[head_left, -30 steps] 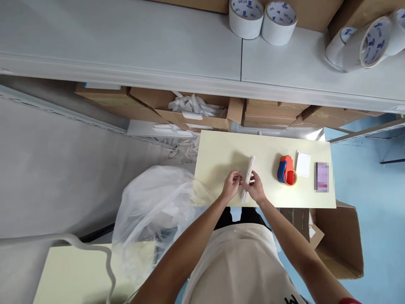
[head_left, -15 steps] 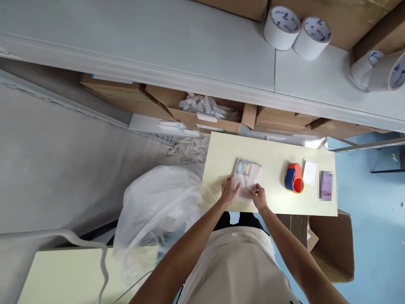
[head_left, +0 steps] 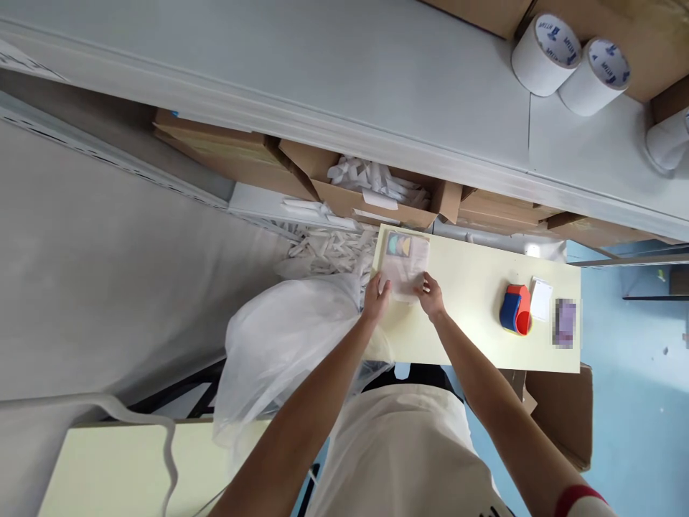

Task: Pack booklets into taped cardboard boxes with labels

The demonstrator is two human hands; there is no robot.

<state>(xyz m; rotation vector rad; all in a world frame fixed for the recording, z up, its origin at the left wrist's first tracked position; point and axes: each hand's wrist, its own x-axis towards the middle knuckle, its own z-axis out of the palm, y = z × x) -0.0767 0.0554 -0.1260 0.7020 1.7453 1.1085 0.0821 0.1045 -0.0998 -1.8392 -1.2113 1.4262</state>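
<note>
A flat pale packet in thin, filmy wrapping lies over the far left part of the cream table. A dark panel with teal and yellow shapes shows near its top. My left hand grips its lower left edge, thumb on the near side. At the lower right corner, my right hand pinches the packet between thumb and fingers. Whether its underside touches the tabletop, I cannot tell.
Right of the packet stand a red-and-blue holder, a white card stack and a blurred purple item. A large translucent bag bulges at the left. White tape rolls sit on the shelf above; an open carton stands lower right.
Both hands have moved the packet away from me and leftward, to the table's far left corner. My view has shifted slightly too.
</note>
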